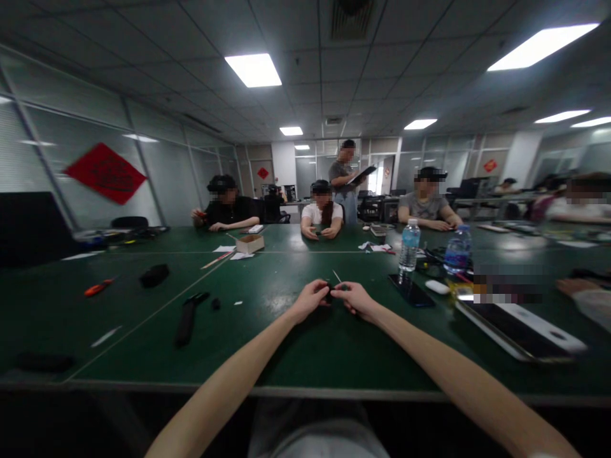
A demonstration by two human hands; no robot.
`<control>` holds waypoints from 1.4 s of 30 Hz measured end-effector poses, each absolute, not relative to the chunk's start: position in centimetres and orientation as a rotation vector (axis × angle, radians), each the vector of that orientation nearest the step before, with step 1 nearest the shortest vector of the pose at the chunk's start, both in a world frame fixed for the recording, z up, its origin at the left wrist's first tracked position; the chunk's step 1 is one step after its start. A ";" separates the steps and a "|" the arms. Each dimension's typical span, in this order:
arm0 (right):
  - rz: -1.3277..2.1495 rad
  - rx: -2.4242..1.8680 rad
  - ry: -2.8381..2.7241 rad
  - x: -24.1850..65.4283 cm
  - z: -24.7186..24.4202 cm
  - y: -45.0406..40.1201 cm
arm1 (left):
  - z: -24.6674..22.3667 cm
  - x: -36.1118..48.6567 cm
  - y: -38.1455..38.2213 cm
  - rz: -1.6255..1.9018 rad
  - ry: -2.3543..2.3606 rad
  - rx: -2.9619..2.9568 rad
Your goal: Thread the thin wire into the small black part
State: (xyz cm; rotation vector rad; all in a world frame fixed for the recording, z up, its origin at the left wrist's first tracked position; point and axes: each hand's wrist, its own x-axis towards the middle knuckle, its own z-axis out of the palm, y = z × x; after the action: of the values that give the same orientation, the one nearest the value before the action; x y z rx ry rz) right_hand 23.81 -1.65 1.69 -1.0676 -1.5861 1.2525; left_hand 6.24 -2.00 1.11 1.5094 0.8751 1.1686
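Above the green table [248, 362], my left hand [309, 300] is closed with its fingertips on a small black part [329, 293], too small to identify. My right hand [357, 300] is closed in a pinch close beside it, fingers touching or nearly touching the same part. A thin light-coloured rod [337, 276] sticks up and to the left from the right fingers; its other end is hidden in that hand. Left of my hands lie a black handle-shaped piece [186, 323], a small black piece [216, 304] and a white scrap [238, 303].
Farther left are an orange-handled tool [98, 288] and a black block [154, 275]. A dark phone [411, 291], a water bottle [409, 248], a second bottle [457, 250] and a white device [520, 327] stand or lie right. An open box [250, 243] sits beyond. People sit opposite.
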 end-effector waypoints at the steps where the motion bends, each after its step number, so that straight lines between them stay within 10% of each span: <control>1: 1.243 -1.071 -1.588 23.8 1.7 -1.6 | 1.0 6.2 -1.9 1.172 0.860 1.501; 26: 1.155 -1.175 -1.630 24.0 1.6 -1.4 | 1.2 6.4 -2.3 1.164 0.839 1.362; 42: 0.196 -0.927 -1.901 23.6 4.4 -4.4 | 1.4 5.5 -1.9 1.022 0.687 1.168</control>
State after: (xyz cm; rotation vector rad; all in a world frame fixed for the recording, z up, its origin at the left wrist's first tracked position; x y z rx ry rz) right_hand 23.57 -4.35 4.39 -0.9273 -1.9015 0.1960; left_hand 5.53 -1.85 1.43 1.1681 0.6871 1.0225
